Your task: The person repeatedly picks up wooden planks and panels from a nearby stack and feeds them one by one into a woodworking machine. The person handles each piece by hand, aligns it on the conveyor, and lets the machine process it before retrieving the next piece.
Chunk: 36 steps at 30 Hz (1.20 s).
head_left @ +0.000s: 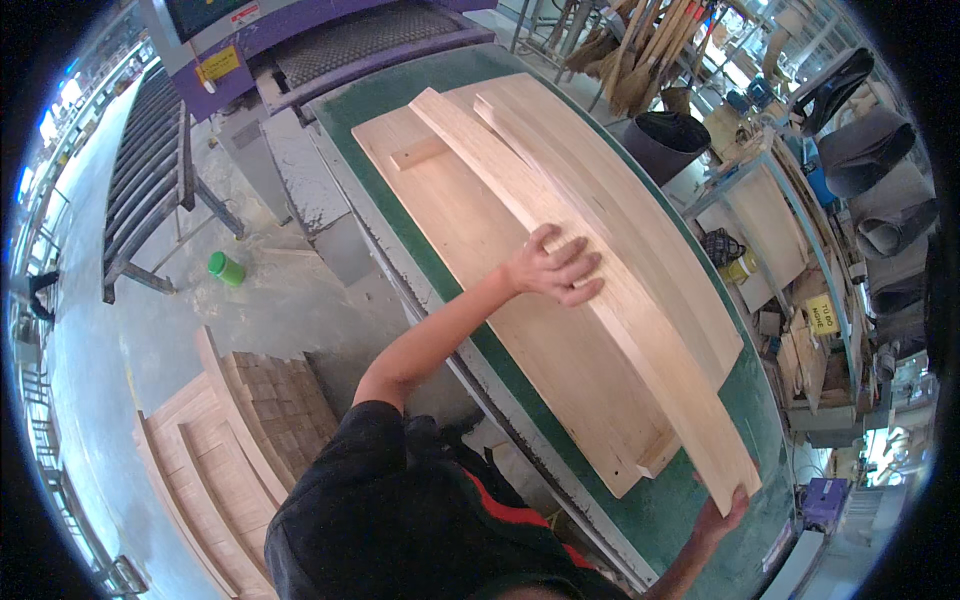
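A long pale wooden plank (640,330) lies at a slant over a flat wooden panel (480,240). My left hand (555,268) is closed over the plank near its middle, fingers curled across its face. At the plank's near end, my right hand (722,510) grips the corner, its fingers partly hidden by the wood. Small wooden blocks show at both ends of the panel, a far one (420,153) and a near one (658,455). To the right, a wide wooden board (640,215) lies beside the plank, partly covered by a narrower strip.
The wood rests on a green conveyor belt (715,568) leading to a purple machine (350,45). At left are a roller stand (150,165), a green container (227,268) on the floor, and stacked wooden pieces (280,405). A dark bin (665,145) and brooms stand beyond the belt's right side.
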{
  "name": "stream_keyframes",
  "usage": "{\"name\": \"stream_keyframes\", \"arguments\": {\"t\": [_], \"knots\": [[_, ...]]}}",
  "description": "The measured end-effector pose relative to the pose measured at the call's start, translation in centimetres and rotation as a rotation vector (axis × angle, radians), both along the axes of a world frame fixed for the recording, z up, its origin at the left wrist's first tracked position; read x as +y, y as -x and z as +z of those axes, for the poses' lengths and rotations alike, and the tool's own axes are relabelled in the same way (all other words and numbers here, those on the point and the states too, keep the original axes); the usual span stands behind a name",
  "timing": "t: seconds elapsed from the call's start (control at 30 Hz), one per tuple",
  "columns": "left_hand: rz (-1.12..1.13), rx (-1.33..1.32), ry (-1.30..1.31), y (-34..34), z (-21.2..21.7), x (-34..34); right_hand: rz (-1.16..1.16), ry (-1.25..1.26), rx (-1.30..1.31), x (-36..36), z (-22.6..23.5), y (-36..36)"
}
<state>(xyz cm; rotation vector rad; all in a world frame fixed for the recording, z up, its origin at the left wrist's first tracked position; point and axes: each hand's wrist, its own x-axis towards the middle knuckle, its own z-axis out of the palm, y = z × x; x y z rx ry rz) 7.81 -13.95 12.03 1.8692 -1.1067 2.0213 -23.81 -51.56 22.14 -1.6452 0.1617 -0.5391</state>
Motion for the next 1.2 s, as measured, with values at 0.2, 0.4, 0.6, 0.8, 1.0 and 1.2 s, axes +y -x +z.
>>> {"name": "stream_keyframes", "arguments": {"t": [0.2,0.4,0.6,0.8,1.0,1.2], "knots": [[0.013,0.016,0.117,-3.9,-0.9,0.4,-0.049,0.188,-0.025,0.8,1.1,-5.9],[-0.245,0.457,0.086,-0.2,-1.5,4.2,-0.041,0.558,0.103,0.2,2.8,-7.4],[0.152,0.931,0.173,-4.8,-2.0,22.1,0.144,0.575,0.409,3.4,2.4,-6.8],[0.176,1.275,0.180,-13.8,-3.0,32.3,0.129,0.678,0.526,4.3,-3.6,-7.6],[-0.249,1.742,0.276,-20.3,-1.9,35.7,0.061,0.619,0.454,3.8,-9.3,-8.5],[-0.448,1.851,0.304,-22.0,-2.7,36.0,-0.565,0.276,0.623,11.0,-10.7,-4.7]]}}
